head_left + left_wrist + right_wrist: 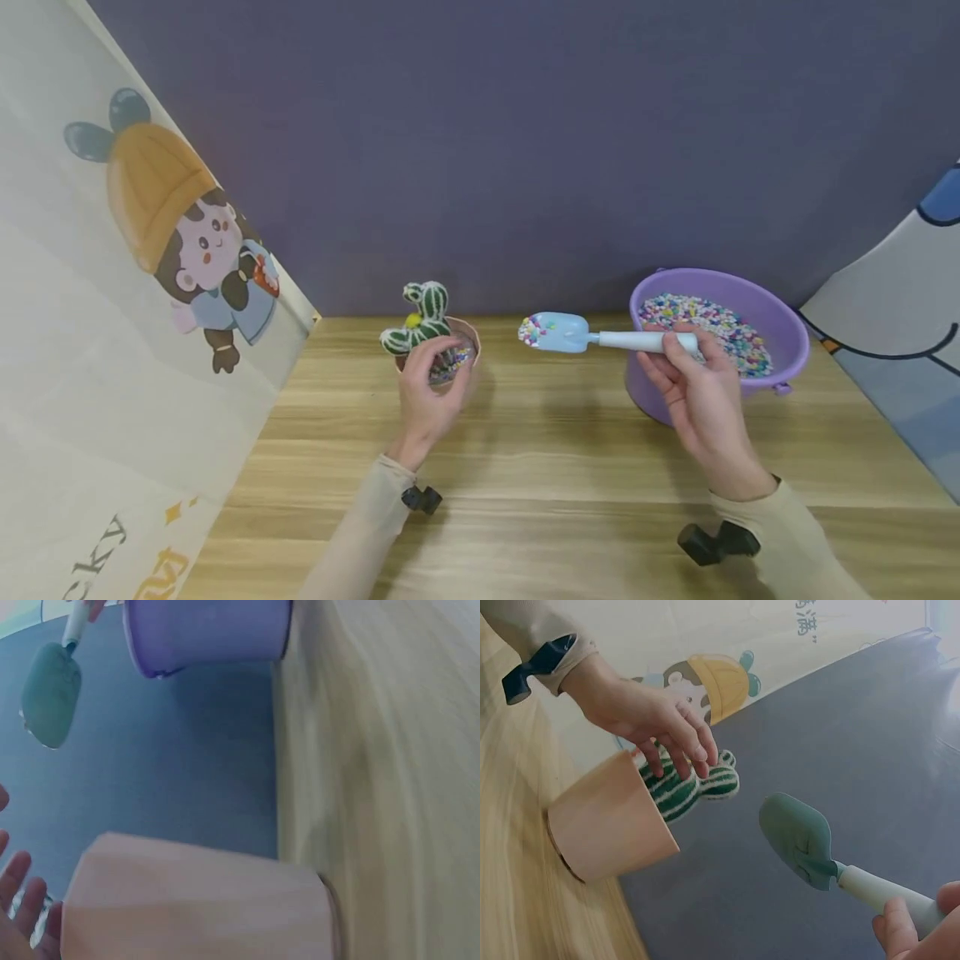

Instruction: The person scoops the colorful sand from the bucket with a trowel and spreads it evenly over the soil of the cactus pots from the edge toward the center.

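My right hand (701, 400) holds a small light-blue trowel (564, 332) by its white handle, its blade level and pointing left. Colourful pebbles (531, 330) lie heaped at the blade's tip. My left hand (431, 400) is over a pinkish pot (607, 817), thumb and fingers apart in a loose curve. Its fingers (697, 742) hang close beside a green striped knitted cactus (432, 302) with a yellow bud, overlapping it in the right wrist view. Some coloured pebbles (462, 356) show inside the pot beside the cactus.
At the right on the wooden table (525, 500) stands a purple bucket (795, 333), with many colourful pebbles (738, 337) in it. A dark blue panel (525, 150) rises behind the table. Cartoon-printed sheets (60, 333) flank it on the left and right.
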`<state>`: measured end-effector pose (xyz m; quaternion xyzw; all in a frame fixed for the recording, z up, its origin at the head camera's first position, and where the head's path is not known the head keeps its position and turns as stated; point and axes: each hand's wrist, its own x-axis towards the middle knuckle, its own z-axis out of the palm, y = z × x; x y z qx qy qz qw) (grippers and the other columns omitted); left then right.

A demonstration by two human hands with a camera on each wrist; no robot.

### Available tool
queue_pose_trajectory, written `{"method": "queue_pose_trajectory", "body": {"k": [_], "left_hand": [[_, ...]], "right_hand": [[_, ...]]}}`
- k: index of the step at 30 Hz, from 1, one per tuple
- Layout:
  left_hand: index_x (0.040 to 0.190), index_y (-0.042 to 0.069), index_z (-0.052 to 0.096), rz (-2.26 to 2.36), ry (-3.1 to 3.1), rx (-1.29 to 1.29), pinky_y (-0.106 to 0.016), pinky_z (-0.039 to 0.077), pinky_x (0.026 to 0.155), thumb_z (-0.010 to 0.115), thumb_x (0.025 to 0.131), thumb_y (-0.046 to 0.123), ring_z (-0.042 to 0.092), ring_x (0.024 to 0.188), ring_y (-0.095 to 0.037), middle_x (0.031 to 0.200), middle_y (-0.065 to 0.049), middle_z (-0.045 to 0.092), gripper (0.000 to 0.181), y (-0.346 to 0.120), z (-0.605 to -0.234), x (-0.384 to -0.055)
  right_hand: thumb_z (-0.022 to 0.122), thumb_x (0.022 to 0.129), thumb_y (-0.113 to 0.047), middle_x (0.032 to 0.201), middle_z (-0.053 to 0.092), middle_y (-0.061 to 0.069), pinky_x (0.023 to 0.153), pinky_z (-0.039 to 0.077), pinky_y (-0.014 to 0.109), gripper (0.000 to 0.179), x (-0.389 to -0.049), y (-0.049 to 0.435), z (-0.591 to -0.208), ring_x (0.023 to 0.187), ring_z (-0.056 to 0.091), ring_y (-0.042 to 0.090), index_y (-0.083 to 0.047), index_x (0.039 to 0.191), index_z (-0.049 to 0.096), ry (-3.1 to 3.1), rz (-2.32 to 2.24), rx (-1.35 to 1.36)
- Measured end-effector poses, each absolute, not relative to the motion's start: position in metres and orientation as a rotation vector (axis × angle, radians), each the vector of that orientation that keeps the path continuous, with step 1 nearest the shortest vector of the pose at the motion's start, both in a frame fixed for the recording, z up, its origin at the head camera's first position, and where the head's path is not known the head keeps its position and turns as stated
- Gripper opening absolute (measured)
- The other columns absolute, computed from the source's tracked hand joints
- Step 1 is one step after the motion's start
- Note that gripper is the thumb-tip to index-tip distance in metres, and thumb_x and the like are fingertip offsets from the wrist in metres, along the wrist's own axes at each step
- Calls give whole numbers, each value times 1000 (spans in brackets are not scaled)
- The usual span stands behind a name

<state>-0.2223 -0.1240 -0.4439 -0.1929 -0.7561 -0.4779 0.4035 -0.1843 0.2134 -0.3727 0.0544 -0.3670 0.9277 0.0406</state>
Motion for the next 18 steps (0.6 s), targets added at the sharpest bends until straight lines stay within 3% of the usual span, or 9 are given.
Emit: {"method": "queue_pose_trajectory", "body": {"k": [3,10,14,18], "left_hand": [[113,2,75,-1198,-1881,-508,-27,52,103,78,87,2,70,107,-33,113,-15,77,27,-134,-448,-221],[102,-1,76,-1173,-1817,-508,-27,56,78,78,83,1,66,84,-33,97,-17,75,19,-158,-459,-217],[99,-2,75,-1148,-1799,-495,-20,54,81,79,79,-3,64,82,-29,93,-17,74,20,-169,-465,-216],[94,-6,72,-1126,-1805,-425,-17,50,85,79,78,-5,62,83,-26,90,-21,71,17,-176,-468,-214]], "right_hand": [[60,106,-3,112,80,10,91,65,30,15,-185,208,-373,99,80,19,-4,120,55,-1165,2833,147],[61,106,-6,116,80,8,92,64,26,15,-187,194,-377,101,80,16,-4,120,55,-1300,2781,113],[61,107,-7,116,78,7,93,64,26,13,-187,184,-379,101,80,15,-6,118,56,-1353,2762,85],[62,107,-10,114,78,4,94,63,25,22,-189,174,-381,101,79,13,-5,125,51,-1440,2735,32]]}}
